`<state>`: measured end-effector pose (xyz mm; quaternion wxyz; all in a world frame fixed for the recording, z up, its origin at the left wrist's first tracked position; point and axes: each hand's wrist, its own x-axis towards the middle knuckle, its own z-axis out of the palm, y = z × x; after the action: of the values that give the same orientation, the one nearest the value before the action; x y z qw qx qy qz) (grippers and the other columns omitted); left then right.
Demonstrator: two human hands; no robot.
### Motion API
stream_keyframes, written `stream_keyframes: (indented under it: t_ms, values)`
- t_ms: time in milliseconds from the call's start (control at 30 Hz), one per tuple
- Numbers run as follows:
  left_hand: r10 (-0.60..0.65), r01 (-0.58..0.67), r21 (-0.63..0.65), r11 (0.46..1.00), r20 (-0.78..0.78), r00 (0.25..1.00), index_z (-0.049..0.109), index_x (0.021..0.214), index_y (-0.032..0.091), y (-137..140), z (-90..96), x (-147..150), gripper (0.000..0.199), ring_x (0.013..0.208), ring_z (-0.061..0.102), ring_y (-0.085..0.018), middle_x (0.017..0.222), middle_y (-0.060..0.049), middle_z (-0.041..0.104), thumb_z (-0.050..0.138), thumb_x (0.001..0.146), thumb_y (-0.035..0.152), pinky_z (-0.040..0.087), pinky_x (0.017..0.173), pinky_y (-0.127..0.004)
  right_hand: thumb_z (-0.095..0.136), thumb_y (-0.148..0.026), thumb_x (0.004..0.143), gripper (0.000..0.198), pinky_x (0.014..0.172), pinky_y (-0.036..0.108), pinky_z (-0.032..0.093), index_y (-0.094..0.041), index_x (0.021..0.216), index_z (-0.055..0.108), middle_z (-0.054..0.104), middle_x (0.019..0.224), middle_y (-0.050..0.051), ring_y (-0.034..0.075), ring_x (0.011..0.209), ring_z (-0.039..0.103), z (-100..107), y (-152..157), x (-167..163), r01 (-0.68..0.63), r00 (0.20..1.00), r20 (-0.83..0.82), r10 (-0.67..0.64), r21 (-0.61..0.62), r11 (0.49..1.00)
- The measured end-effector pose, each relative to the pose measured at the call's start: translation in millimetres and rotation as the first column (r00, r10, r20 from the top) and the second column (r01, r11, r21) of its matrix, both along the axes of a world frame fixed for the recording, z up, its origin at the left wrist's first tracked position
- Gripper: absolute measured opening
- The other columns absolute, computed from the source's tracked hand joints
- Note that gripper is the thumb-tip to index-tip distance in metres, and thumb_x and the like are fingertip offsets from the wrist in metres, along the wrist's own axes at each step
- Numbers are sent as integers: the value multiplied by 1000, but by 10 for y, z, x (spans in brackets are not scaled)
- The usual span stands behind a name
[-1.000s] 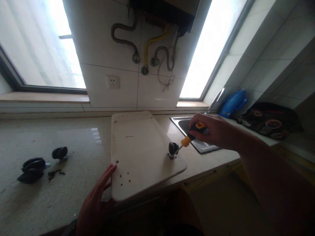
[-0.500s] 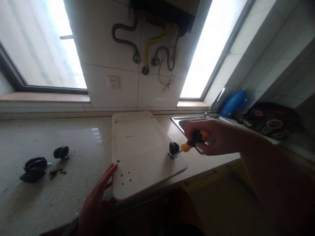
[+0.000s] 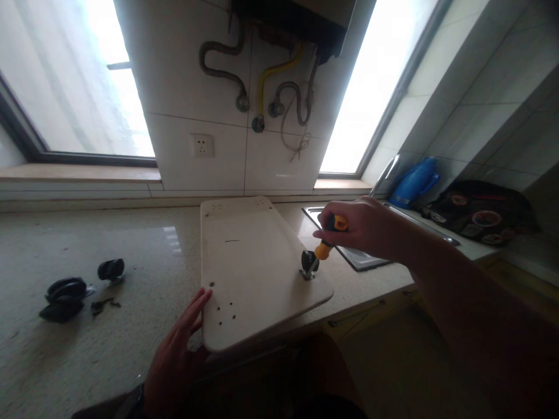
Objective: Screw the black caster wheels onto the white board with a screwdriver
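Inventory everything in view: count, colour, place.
Counter: 1, pale, under board
Board: 1, cream, on counter
Upright caster: 1, black, on board
Loose casters: about 3, black, counter's left
Small pieces: several, dark, beside these
Screwdriver: 1, yellow-black, at upright caster
Sink: 1, silver, right of board
Faucet: 1, silver, at sink
Jug: 1, blue, far right
Bag: 1, dark, beside jug
Wall unit: 1, dark, top centre
Hoses: 3, grey and yellow, underneath
Cord: 1, pale, beside hoses
Socket: 1, white, on wall
Windows: 2, white, left and right
Left hand: 1, dark wristband, board edge
Right hand: 1, bare, on screwdriver
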<state>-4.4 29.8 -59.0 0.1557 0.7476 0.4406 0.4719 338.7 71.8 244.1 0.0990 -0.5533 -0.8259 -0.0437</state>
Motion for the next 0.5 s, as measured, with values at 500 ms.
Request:
stream_keyframes:
  t_ms: [500]
  values:
    - [-43, 44, -23, 999, 51, 998, 32, 157, 31, -13, 105, 47, 69, 145, 44, -34, 161, -14, 41, 64, 95, 22, 61, 98, -49, 61, -61, 87, 37, 58, 37, 42, -25, 94, 54, 70, 81, 10, 26, 68, 63, -228, -206, 131, 312, 940, -205, -273, 188, 932]
